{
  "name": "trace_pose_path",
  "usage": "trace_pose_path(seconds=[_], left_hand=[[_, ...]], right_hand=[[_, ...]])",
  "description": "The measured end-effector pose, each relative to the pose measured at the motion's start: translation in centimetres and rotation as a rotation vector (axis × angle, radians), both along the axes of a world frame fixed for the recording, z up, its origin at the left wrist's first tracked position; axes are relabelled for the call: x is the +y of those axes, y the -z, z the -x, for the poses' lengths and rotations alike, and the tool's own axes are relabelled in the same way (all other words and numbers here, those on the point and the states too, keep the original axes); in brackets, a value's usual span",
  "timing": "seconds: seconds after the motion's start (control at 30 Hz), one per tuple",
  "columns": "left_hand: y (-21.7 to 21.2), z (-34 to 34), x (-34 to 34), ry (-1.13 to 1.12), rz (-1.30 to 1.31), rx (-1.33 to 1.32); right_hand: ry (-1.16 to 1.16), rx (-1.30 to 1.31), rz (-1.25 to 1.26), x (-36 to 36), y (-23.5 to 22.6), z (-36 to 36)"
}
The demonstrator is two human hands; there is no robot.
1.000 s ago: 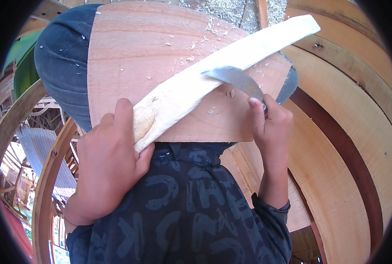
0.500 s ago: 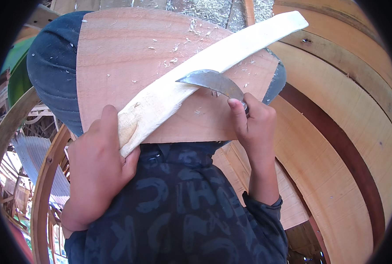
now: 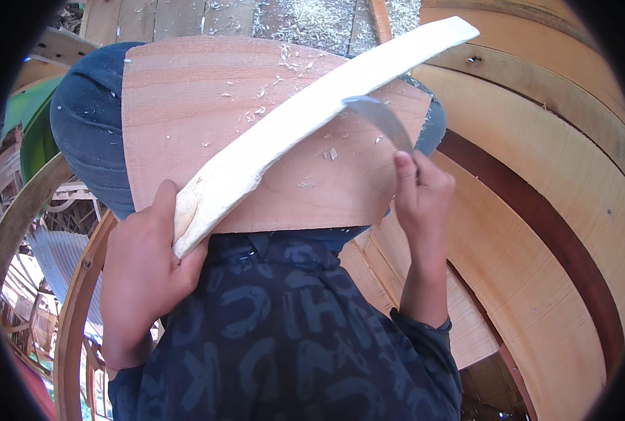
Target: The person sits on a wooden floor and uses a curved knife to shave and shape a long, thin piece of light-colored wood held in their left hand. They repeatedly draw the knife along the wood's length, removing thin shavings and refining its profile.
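A long, pale, slightly curved piece of wood [image 3: 277,126] slants across my lap from lower left to upper right. My left hand [image 3: 148,259] is closed round its near end, thumb below and fingers above. In my right hand [image 3: 425,186] is a curved knife [image 3: 385,119], its handle hidden in my fist. The blade's tip is close to the lower edge of the pale wood; whether it touches I cannot tell. Under both lies a reddish wooden board [image 3: 179,105] resting across my thighs, with small shavings scattered on it.
Curved wooden planks [image 3: 530,231] rise on the right, with a dark red strip [image 3: 537,210] between them. Wood shavings [image 3: 316,21] cover the planking beyond my knees. On the left are a curved timber [image 3: 81,302], a corrugated sheet [image 3: 60,259] and a green object [image 3: 37,133].
The knife has moved right, from over the pale wood to its lower edge, and my right hand has shifted right with it. The pale wood and my left hand have slid slightly left.
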State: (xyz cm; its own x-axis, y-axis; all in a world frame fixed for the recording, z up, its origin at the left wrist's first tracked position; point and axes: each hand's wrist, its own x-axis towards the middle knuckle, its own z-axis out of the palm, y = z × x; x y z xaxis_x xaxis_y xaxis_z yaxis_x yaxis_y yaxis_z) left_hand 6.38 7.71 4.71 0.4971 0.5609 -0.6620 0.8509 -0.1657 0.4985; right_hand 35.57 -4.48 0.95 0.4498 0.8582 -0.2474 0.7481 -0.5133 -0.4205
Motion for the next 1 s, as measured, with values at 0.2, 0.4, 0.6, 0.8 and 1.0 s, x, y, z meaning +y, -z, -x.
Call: trace_pose_path(seconds=[0.2, 0.4, 0.6, 0.8, 1.0], left_hand=[[-0.4, -0.6, -0.5, -0.026, 0.045, 0.028], [-0.8, -1.3, -0.7, -0.013, 0.001, 0.059], [-0.6, -1.3, -1.1, 0.018, -0.032, 0.062], [-0.7, -1.3, -1.5, -0.009, -0.053, 0.063], [-1.1, 1.0, -1.7, -0.065, 0.037, 0.058]], right_hand=[[-0.150, -0.078, -0.048, 1.6, 1.4, 1.4], [-0.160, -0.160, -0.070, 1.6, 2.2, 0.1], [-0.114, -0.176, -0.058, 1.1, 2.5, 0.1], [-0.101, -0.158, -0.116, 1.1, 2.6, 0.1], [0.308, -0.161, -0.083, -1.2, 3.2, -8.3]])
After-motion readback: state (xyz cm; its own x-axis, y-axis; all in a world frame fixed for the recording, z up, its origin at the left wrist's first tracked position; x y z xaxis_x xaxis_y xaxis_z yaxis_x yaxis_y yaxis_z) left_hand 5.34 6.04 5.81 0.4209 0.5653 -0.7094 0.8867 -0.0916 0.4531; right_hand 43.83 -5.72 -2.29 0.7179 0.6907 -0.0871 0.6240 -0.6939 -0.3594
